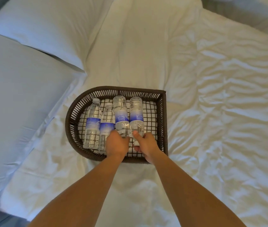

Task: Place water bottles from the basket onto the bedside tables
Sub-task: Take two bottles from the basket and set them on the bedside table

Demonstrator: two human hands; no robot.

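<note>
A dark brown woven basket (74, 112) lies on the white bed, holding several clear water bottles with blue labels, side by side. My left hand (116, 145) closes over the neck end of the third bottle from the left (121, 112). My right hand (146, 144) grips the neck end of the rightmost bottle (136, 112), thumb on top. Two more bottles (93, 123) lie untouched at the left of the basket, caps pointing away. No bedside table is in view.
Two white pillows (48, 30) lie at the left and upper left. The wrinkled white duvet (220, 112) spreads to the right. A dark strip of floor or bed frame (4, 217) shows at the lower left.
</note>
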